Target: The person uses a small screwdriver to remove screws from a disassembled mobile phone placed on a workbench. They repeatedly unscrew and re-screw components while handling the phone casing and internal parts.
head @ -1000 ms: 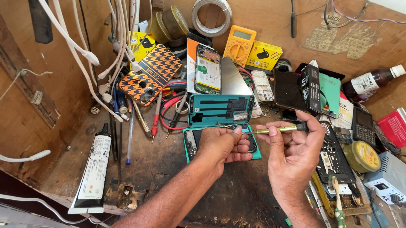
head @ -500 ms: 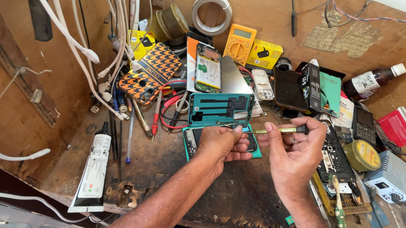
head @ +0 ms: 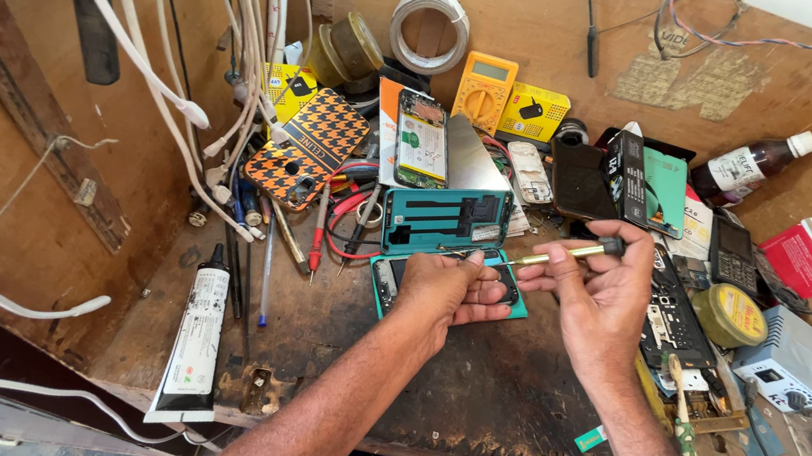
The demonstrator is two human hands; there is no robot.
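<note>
A scarred wooden workbench (head: pixel 468 405) fills the view from above, boxed in by wooden walls (head: pixel 20 167) at the left and back; white cables (head: pixel 155 81) hang down the left wall; the back half of the bench is crowded with phone parts and tools.

At the middle lies an opened teal phone (head: pixel 444 219), its upper shell standing just behind the hands and its lower part under them; an orange and black patterned phone case (head: pixel 308 144) lies to its left; a bare phone board with a green panel (head: pixel 423 139) leans behind it on a grey metal sheet; a yellow multimeter (head: pixel 484 90) and a roll of white tape (head: pixel 431 28) stand against the back wall.

At the front left a black and white glue tube (head: pixel 196 335) lies lengthwise near the bench edge; red and black probe leads (head: pixel 321 224) lie between it and the teal phone; at the right are a brown bottle with a white cap (head: pixel 749 169), a red box (head: pixel 805 258), a round yellow tin (head: pixel 729 314) and a small grey power unit (head: pixel 786 359).

The left hand (head: pixel 444 292) rests on the lower part of the teal phone, fingers curled in and pinched narrow around something too small to make out; the right hand (head: pixel 600 299) is closed around a screwdriver (head: pixel 564 255) with a pale yellow shaft and dark cap, held nearly level, its tip pointing left and meeting the left hand's fingertips just above the phone.
</note>
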